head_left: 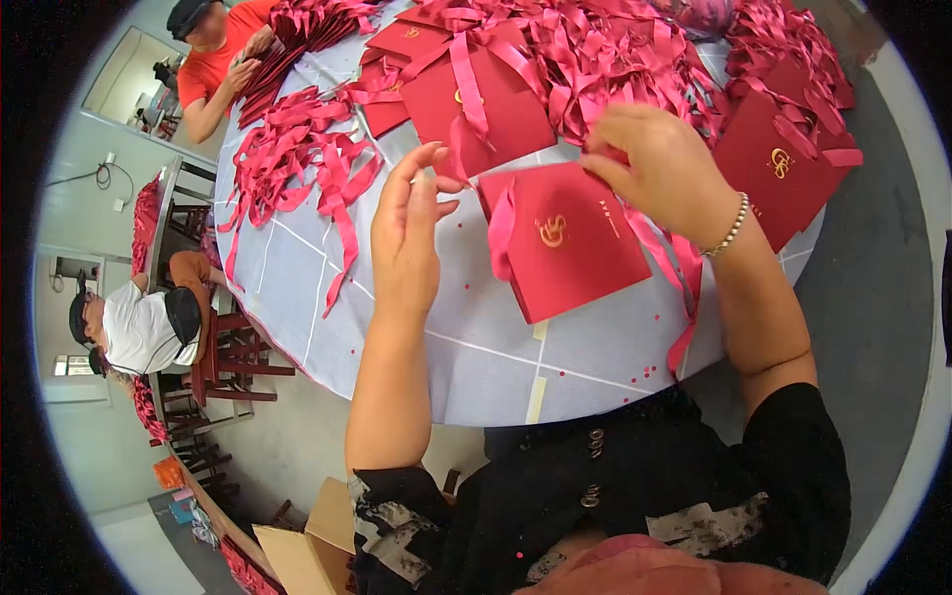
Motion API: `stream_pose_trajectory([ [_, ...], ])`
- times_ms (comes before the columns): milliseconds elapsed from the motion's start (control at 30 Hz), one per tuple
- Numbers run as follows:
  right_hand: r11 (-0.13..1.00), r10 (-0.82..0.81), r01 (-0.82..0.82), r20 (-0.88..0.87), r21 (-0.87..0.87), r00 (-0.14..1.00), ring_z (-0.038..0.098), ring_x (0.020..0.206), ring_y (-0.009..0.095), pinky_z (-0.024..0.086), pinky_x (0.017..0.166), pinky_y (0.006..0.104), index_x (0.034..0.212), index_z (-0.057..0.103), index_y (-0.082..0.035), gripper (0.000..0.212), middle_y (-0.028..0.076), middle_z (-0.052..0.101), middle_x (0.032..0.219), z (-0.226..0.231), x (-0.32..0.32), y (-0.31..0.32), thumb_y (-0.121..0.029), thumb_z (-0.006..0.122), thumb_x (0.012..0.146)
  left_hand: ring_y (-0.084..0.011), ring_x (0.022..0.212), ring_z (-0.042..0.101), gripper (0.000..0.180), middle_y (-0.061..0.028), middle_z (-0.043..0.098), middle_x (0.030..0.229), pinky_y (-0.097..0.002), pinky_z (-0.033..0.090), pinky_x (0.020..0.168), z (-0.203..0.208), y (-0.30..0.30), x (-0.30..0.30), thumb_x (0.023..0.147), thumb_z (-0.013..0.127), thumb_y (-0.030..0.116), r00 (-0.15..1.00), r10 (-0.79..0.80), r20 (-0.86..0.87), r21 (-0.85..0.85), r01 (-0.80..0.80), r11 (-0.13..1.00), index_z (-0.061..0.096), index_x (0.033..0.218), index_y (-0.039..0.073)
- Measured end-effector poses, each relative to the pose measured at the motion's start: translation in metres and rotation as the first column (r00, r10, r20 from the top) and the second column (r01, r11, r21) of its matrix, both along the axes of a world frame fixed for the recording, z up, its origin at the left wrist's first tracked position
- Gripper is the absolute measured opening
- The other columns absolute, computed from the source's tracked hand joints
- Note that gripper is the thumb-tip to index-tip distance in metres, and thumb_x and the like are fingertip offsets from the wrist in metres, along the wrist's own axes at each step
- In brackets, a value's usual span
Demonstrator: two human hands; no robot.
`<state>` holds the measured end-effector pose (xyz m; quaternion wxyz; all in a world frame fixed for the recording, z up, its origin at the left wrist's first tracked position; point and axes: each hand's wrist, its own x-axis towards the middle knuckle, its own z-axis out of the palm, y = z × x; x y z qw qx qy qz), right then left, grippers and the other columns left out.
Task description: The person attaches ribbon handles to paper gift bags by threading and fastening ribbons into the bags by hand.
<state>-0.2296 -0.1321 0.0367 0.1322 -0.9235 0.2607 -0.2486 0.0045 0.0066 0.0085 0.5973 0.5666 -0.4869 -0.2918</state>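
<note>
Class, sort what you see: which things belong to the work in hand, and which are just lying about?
Seemingly part of the work:
red bag between left hand and right hand
its pink ribbon
other red bags
heaped ribbons

Likely just lying about:
open cardboard box
wooden stool
scattered red dots

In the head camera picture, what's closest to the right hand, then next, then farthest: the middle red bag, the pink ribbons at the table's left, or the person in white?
Starting from the right hand:
1. Red bag: just below the fingers.
2. Pink ribbons: across the table, left.
3. Person in white: far left, beyond the table.
</note>
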Motion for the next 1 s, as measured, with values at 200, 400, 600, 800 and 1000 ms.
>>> stream_pose_trajectory([
  [200,0.999,-0.026,0.003,-0.430,-0.054,0.902,0.065,0.079,0.036,0.051,0.070,0.0457,0.076,0.066,-0.004,0.024,0.016,0.066,0.079,-0.019,-0.011,-0.004,-0.026,0.073,0.078,-0.0068,0.073,0.058,0.051,-0.0027,0.063,0.103,-0.0248,0.049,0.069,0.003,-0.002,0.004,0.088,0.076,0.036,0.997,-0.015,0.071,0.286,-0.006,0.958,0.063,0.121,-0.001],
  [400,0.991,0.131,-0.116,-0.349,0.066,0.928,0.065,0.071,0.033,0.051,0.067,0.0437,0.079,0.066,-0.004,0.012,0.014,0.065,0.071,-0.023,-0.021,-0.022,-0.013,0.068,0.072,-0.0047,0.064,0.050,0.075,0.0000,0.059,0.091,-0.0198,0.042,0.060,-0.003,0.010,-0.007,0.070,0.090,0.018,0.714,-0.265,0.648,0.277,0.104,0.955,0.055,0.134,0.001],
  [600,0.916,0.262,-0.096,-0.399,0.390,0.879,0.066,0.064,0.022,0.050,0.060,0.0329,0.086,0.064,-0.002,0.015,0.011,0.066,0.069,-0.013,-0.016,-0.023,-0.007,0.068,0.072,-0.0038,0.073,0.056,0.058,0.0024,0.061,0.086,-0.0199,0.044,0.063,-0.006,0.004,0.007,0.087,0.068,-0.001,0.958,-0.280,-0.061,0.364,0.282,0.887,0.049,0.141,0.003],
  [800,0.833,0.408,-0.253,-0.237,0.492,0.882,0.065,0.062,0.019,0.051,0.060,0.0303,0.086,0.064,0.001,0.010,0.009,0.066,0.069,-0.016,-0.010,-0.012,-0.002,0.064,0.076,-0.0023,0.075,0.054,0.045,0.0045,0.063,0.089,-0.0177,0.040,0.065,-0.003,0.000,0.013,0.096,0.058,0.003,0.968,-0.208,-0.143,0.248,0.239,0.939,0.051,0.140,0.003],
  [1000,0.899,0.255,-0.251,0.038,0.359,0.966,0.064,0.077,0.023,0.052,0.072,0.0314,0.094,0.063,0.002,0.010,0.012,0.065,0.086,-0.022,-0.002,-0.013,0.002,0.061,0.084,-0.0082,0.073,0.057,0.041,-0.0014,0.064,0.089,-0.0252,0.047,0.069,-0.012,-0.002,0.041,0.097,0.053,0.002,0.943,-0.254,-0.214,0.261,0.306,0.916,0.050,0.138,0.000],
])
